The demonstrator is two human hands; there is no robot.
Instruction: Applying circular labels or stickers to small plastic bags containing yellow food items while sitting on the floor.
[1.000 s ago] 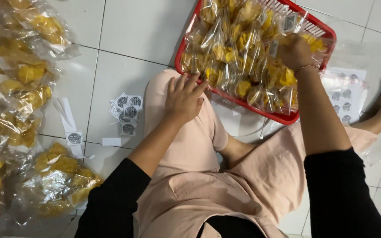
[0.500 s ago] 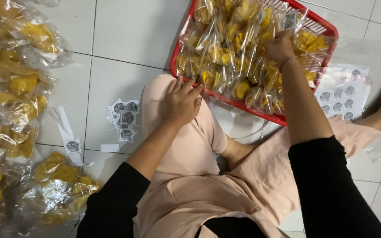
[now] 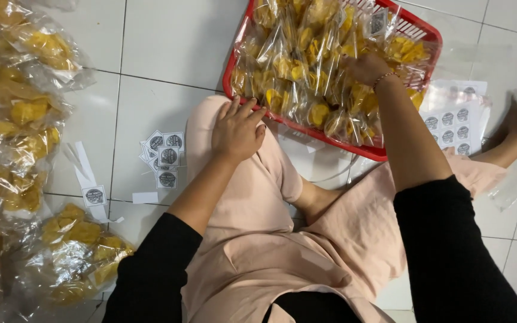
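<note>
Even, bright indoor light fills the view. Glare glints on the clear snack bags (image 3: pixel 315 66) in the red basket (image 3: pixel 390 152). Bags far left of it blur slightly.

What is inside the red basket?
The red basket is heaped with clear bags of yellow snacks. The right hand reaches in among them. The basket's floor and any lower bags are covered.

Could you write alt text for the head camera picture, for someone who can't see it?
Seen from above, a person sitting on a tiled floor reaches the right hand into a red basket of clear bags of yellow snacks, while the left hand rests on the knee. Round stickers and more bags lie to the left.
</note>
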